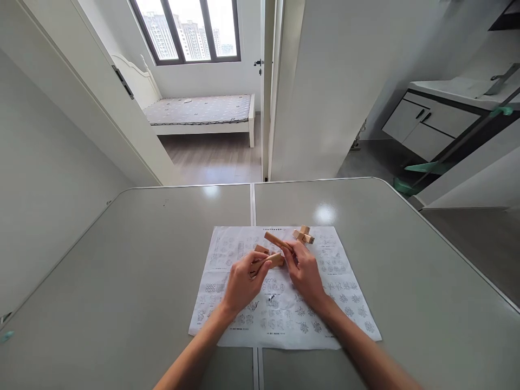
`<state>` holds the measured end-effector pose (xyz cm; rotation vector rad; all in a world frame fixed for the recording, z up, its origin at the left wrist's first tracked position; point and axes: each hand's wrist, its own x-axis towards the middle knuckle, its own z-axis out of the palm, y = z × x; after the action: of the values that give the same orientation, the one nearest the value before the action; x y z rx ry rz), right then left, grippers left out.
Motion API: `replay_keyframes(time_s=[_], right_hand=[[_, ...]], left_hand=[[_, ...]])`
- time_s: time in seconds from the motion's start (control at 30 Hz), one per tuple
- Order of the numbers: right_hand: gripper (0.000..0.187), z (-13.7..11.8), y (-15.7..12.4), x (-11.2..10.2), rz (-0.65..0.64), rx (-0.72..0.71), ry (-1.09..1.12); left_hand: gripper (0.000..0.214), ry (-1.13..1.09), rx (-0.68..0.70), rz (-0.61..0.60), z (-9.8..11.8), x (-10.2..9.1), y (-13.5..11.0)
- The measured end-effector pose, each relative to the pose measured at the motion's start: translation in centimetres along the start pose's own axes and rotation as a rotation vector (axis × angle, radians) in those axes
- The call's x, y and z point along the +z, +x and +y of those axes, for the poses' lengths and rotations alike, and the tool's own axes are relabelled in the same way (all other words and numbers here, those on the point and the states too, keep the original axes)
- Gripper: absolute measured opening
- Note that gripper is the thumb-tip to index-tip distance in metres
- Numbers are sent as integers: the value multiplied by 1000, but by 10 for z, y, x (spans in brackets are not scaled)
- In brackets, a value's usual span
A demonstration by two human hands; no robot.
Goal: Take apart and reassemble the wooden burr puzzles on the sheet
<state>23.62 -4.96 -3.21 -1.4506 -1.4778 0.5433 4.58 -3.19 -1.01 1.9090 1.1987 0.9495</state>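
Note:
My left hand is closed on a wooden puzzle piece, held between thumb and fingers. My right hand pinches a longer wooden puzzle stick, which slants up to the left. Just behind my left fingers shows another wooden block; whether it touches the held piece I cannot tell. Beyond my right hand a small cluster of crossed wooden pieces rests on the paper. Both hands are over a creased instruction sheet printed with many small diagrams.
The sheet lies on a grey table with a seam down its middle. Past the far edge are an open doorway, a bed and a window. A white cabinet with a sink stands at the right.

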Motion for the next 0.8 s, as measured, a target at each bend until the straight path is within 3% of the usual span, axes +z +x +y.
replay_keyframes(time_s=[0.33,0.53,0.8], right_hand=[[21,3,1,4,-92,-50,-4],[22,6,-1,7,-84,-52,-21],[29,8,0,7,-105,-102,-90]], left_hand=[[30,238,209,-97,-9,-8,7],[31,413,158,63,-11,-6,9],[30,498,115,61,-18,-7,7]])
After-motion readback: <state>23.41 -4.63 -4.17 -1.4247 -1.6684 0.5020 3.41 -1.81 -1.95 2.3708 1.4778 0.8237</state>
